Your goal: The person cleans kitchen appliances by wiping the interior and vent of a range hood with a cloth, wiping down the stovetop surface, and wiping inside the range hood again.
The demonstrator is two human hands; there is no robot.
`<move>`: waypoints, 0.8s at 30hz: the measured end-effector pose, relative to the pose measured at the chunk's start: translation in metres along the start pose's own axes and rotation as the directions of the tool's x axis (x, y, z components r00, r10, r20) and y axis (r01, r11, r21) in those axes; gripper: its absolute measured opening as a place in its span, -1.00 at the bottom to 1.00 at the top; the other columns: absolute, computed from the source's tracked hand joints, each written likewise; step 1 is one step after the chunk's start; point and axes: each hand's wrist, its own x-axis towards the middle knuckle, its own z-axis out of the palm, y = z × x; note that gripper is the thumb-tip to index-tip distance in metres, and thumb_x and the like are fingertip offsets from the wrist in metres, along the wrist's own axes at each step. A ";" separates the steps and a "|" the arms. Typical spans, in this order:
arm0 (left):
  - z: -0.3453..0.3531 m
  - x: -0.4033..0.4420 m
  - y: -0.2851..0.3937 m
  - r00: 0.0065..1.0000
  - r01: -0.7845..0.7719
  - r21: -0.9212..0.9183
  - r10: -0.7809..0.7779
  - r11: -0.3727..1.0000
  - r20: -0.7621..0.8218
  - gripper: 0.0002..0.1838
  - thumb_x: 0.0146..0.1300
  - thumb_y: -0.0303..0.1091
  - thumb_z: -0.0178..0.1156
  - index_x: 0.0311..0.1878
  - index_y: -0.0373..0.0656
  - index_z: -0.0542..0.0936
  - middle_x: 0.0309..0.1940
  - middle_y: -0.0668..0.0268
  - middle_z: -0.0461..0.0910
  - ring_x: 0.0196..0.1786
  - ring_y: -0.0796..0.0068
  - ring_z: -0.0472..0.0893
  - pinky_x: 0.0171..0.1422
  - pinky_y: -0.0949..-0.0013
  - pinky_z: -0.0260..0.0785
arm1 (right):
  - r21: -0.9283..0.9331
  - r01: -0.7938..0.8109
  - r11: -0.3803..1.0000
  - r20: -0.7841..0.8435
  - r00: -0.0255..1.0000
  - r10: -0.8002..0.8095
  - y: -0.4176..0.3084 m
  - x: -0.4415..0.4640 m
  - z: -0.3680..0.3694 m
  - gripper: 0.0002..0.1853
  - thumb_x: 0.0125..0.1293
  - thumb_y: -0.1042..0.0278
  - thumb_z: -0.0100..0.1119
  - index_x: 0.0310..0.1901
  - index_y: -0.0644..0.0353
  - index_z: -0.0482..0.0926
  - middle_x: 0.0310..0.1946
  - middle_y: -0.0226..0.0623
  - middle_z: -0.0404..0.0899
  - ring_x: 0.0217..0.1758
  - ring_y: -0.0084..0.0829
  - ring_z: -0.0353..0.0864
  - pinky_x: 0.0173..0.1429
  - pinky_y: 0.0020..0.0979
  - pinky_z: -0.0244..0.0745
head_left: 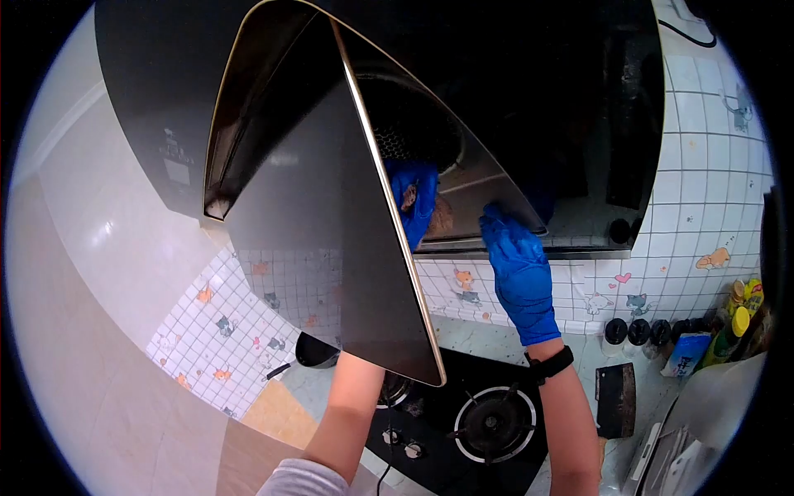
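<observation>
A black range hood fills the upper view, its hinged front panel swung open toward me. My left hand, in a blue rubber glove, reaches behind this panel into the hood's cavity. Its fingers are closed around a crumpled brownish cloth, partly hidden by the glove and the panel edge. The cloth is against the inner surface, just below the round mesh-covered opening. My right hand, also blue-gloved, grips the hood's lower rim, fingers bent over it. A black band circles that wrist.
Below lies a black gas hob with a round burner and knobs. Black-lidded jars, a yellow-capped bottle and a dark cleaver-like blade are on the right counter. Cat-patterned tiles cover the wall.
</observation>
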 end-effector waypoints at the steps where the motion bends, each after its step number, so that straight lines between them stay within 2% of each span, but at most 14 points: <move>1: 0.000 0.004 -0.002 0.998 -0.055 -0.014 0.055 0.998 -0.044 -0.73 -0.01 -0.34 0.22 -0.21 -0.18 0.50 -0.34 0.26 0.54 -0.31 0.39 0.51 -0.18 0.40 0.34 | -0.016 0.001 1.000 0.010 1.000 -0.001 0.001 0.000 0.001 -0.47 -0.04 0.63 -0.10 0.07 0.16 0.34 0.13 -0.33 0.26 0.10 -0.31 0.29 0.18 -0.37 0.17; 4: 0.004 0.016 0.005 0.995 0.003 -0.044 -0.008 0.999 -0.099 -0.74 -0.02 -0.33 0.22 -0.23 -0.18 0.51 -0.34 0.25 0.54 -0.31 0.39 0.52 -0.20 0.39 0.34 | 0.002 0.002 1.000 0.011 1.000 -0.002 0.001 -0.001 0.001 -0.47 -0.05 0.63 -0.11 0.08 0.16 0.34 0.14 -0.33 0.26 0.11 -0.32 0.29 0.18 -0.37 0.17; 5: 0.008 0.026 0.010 0.978 -0.079 0.033 0.084 0.996 -0.190 -0.74 -0.04 -0.32 0.23 -0.25 -0.17 0.52 -0.32 0.24 0.54 -0.31 0.35 0.52 -0.22 0.39 0.35 | 0.002 0.001 1.000 0.011 1.000 -0.001 0.001 -0.002 0.001 -0.47 -0.05 0.63 -0.11 0.08 0.16 0.34 0.14 -0.33 0.26 0.11 -0.32 0.29 0.18 -0.37 0.17; 6: 0.011 0.032 0.008 0.978 -0.079 0.032 0.084 0.996 -0.190 -0.74 -0.04 -0.32 0.23 -0.25 -0.17 0.52 -0.32 0.24 0.54 -0.31 0.35 0.52 -0.22 0.39 0.35 | -0.012 0.009 1.000 0.012 1.000 -0.009 0.002 -0.003 0.003 -0.46 -0.05 0.63 -0.10 0.08 0.17 0.34 0.14 -0.33 0.26 0.11 -0.32 0.29 0.18 -0.37 0.17; 8: 0.015 0.040 0.008 0.956 -0.063 0.249 0.130 0.966 -0.262 -0.75 -0.05 -0.31 0.23 -0.27 -0.16 0.54 -0.33 0.22 0.56 -0.34 0.31 0.54 -0.24 0.38 0.35 | -0.025 0.016 1.000 0.014 1.000 -0.016 0.004 -0.003 0.003 -0.46 -0.06 0.63 -0.10 0.08 0.17 0.33 0.14 -0.33 0.25 0.11 -0.33 0.29 0.18 -0.37 0.17; 10: 0.018 0.046 0.019 0.956 -0.047 0.253 0.116 0.966 -0.268 -0.77 -0.06 -0.31 0.23 -0.29 -0.16 0.55 -0.35 0.22 0.56 -0.36 0.30 0.54 -0.27 0.38 0.35 | -0.026 0.058 0.998 0.007 0.998 -0.058 0.006 -0.002 0.001 -0.31 -0.13 0.28 0.24 0.13 0.16 0.27 0.10 -0.17 0.28 0.10 -0.21 0.30 0.19 -0.33 0.16; 11: 0.019 0.051 0.027 0.956 -0.032 0.257 0.105 0.966 -0.275 -0.79 -0.06 -0.31 0.23 -0.32 -0.15 0.56 -0.38 0.23 0.57 -0.38 0.29 0.54 -0.29 0.38 0.35 | -0.027 0.058 0.998 0.008 0.998 -0.058 0.008 -0.003 0.004 -0.31 -0.13 0.28 0.24 0.13 0.16 0.27 0.10 -0.17 0.28 0.10 -0.21 0.30 0.19 -0.33 0.16; 12: 0.019 0.053 0.033 0.955 -0.032 0.255 0.104 0.966 -0.276 -0.79 -0.06 -0.31 0.23 -0.32 -0.15 0.56 -0.38 0.23 0.57 -0.38 0.29 0.54 -0.29 0.38 0.35 | -0.120 0.084 0.989 0.018 0.996 -0.083 0.010 -0.004 0.008 -0.32 -0.11 0.27 0.23 0.13 0.15 0.27 0.11 -0.18 0.27 0.11 -0.22 0.29 0.20 -0.33 0.15; 14: 0.020 0.057 0.043 0.942 -0.060 0.146 0.104 0.987 -0.320 -0.81 -0.06 -0.32 0.24 -0.34 -0.15 0.57 -0.41 0.25 0.58 -0.41 0.31 0.54 -0.32 0.38 0.35 | -0.215 0.109 0.971 0.030 0.994 -0.105 0.011 -0.005 0.008 -0.33 -0.10 0.26 0.22 0.14 0.15 0.26 0.11 -0.18 0.27 0.12 -0.22 0.29 0.20 -0.33 0.14; 16: 0.019 0.060 0.048 0.937 -0.087 0.171 0.139 0.981 -0.321 -0.80 -0.07 -0.33 0.25 -0.33 -0.14 0.57 -0.40 0.26 0.58 -0.42 0.34 0.54 -0.33 0.39 0.34 | -0.076 0.034 0.997 0.071 0.997 -0.028 0.007 -0.004 0.005 -0.33 -0.07 0.25 0.20 0.15 0.13 0.25 0.12 -0.18 0.26 0.14 -0.23 0.27 0.21 -0.33 0.14; 20: 0.020 0.061 0.044 0.922 -0.105 0.194 0.168 0.975 -0.347 -0.80 -0.08 -0.35 0.26 -0.34 -0.16 0.57 -0.42 0.25 0.58 -0.43 0.34 0.53 -0.34 0.40 0.34 | -0.084 0.060 0.995 0.052 0.997 -0.055 0.008 -0.007 0.008 -0.31 -0.09 0.24 0.22 0.15 0.12 0.25 0.13 -0.18 0.26 0.14 -0.21 0.27 0.20 -0.33 0.15; 22: 0.019 0.063 0.047 0.920 -0.094 0.210 0.166 0.973 -0.356 -0.80 -0.09 -0.35 0.26 -0.35 -0.16 0.57 -0.43 0.25 0.58 -0.43 0.33 0.53 -0.34 0.40 0.34 | 0.003 0.003 1.000 0.005 1.000 -0.003 0.001 -0.003 0.001 -0.45 -0.06 0.61 -0.09 0.09 0.17 0.32 0.13 -0.33 0.27 0.10 -0.31 0.30 0.20 -0.36 0.17; 23: 0.017 0.064 0.052 0.926 -0.098 0.202 0.164 0.974 -0.341 -0.80 -0.09 -0.35 0.27 -0.35 -0.16 0.57 -0.43 0.25 0.58 -0.43 0.33 0.53 -0.35 0.40 0.34 | 0.004 0.002 1.000 0.004 1.000 -0.002 0.003 -0.004 0.003 -0.45 -0.06 0.61 -0.09 0.09 0.17 0.32 0.13 -0.33 0.27 0.10 -0.31 0.30 0.20 -0.36 0.17; 24: 0.017 0.065 0.054 0.932 -0.102 0.194 0.162 0.976 -0.325 -0.80 -0.10 -0.35 0.27 -0.35 -0.17 0.57 -0.43 0.24 0.58 -0.44 0.33 0.53 -0.35 0.40 0.34 | -0.009 0.019 1.000 0.022 1.000 -0.019 0.007 -0.006 0.007 -0.39 -0.10 0.43 0.09 0.12 0.15 0.29 0.13 -0.26 0.27 0.12 -0.24 0.28 0.20 -0.34 0.16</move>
